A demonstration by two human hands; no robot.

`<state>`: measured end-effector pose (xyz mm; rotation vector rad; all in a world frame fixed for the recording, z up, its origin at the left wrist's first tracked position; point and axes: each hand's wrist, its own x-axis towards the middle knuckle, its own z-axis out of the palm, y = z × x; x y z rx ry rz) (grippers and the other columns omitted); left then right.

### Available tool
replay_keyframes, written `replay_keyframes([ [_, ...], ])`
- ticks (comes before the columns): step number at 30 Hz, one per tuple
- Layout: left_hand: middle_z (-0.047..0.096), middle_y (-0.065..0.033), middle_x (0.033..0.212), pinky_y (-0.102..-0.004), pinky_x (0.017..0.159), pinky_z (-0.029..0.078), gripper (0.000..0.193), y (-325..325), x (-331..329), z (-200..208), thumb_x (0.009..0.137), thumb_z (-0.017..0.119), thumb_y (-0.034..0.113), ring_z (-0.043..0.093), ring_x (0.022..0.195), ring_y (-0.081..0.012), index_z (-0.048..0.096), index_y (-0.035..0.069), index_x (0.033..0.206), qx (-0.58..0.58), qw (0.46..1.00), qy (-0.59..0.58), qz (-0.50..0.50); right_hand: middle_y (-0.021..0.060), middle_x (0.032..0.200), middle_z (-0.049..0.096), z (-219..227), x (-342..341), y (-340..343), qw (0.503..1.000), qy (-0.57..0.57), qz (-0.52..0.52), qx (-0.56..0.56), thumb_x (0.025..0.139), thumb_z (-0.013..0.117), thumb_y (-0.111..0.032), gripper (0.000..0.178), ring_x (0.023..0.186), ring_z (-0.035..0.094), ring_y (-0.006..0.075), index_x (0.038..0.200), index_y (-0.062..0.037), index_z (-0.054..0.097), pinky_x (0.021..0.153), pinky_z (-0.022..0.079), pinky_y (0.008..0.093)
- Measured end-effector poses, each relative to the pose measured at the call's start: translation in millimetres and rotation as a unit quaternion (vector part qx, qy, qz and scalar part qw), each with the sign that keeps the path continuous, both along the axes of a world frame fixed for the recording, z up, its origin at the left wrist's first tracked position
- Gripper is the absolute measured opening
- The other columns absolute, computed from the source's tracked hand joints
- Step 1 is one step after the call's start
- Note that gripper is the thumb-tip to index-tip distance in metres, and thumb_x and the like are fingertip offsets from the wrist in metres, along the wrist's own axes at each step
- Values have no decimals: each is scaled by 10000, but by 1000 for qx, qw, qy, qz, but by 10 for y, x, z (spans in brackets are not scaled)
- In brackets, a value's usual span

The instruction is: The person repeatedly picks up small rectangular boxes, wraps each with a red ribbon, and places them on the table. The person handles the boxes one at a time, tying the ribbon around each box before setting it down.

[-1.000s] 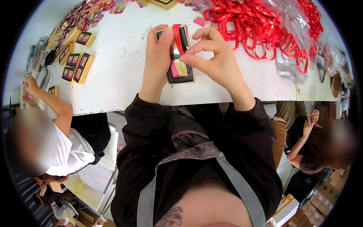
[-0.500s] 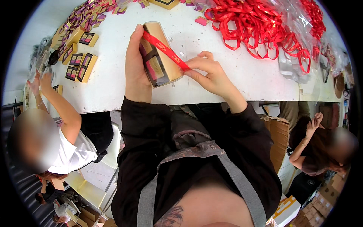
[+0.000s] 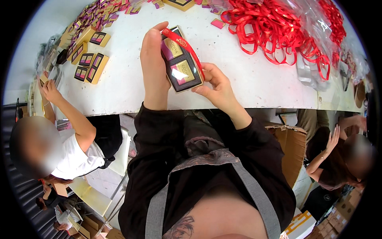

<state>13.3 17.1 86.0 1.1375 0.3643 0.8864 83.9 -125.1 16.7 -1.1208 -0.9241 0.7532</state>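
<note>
Above the white table, my left hand [image 3: 154,65] holds a small gold chocolate box [image 3: 197,81] by its left side, thumb along the edge. Its clear-windowed top faces up, with two gold, purple and pink wrapped squares [image 3: 184,71] in a dark tray. A printed red ribbon loop [image 3: 187,46] runs from the upper left corner down the right side of the box. My right hand [image 3: 217,83] is closed at the lower right corner, fingers bent around the ribbon there and the thumb against the box. The fingertips are partly hidden behind the box.
Several similar gold boxes [image 3: 96,68] sit at the left of the table [image 3: 254,87]. Loose wrapped squares [image 3: 95,16] are heaped at the far left. A tangle of red ribbon loops [image 3: 274,32] and clear plastic lies far right. Co-workers sit at both sides; a cardboard box [image 3: 292,149] stands below the table.
The box has been turned so its windowed top faces up. The ribbon now bows along its right side rather than lying diagonally across. Both hands have shifted slightly.
</note>
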Motion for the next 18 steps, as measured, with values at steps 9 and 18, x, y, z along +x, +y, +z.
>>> replay_keyframes([
  [9,562,-214,1144,-368,755,568,508,19,-143,160,766,673,86,628,952,-265,442,15,1213,-76,987,-22,-139,92,985,641,42,156,16,977,179,112,4,795,658,24,293,922,610,140,1069,6,556,798,498,270],
  [18,532,-177,1201,-346,890,492,541,-51,-54,135,806,656,218,526,1120,-237,448,-27,1242,-120,991,-24,-59,56,951,656,-10,116,110,995,74,26,65,830,659,-49,122,893,580,116,936,9,650,815,450,254],
])
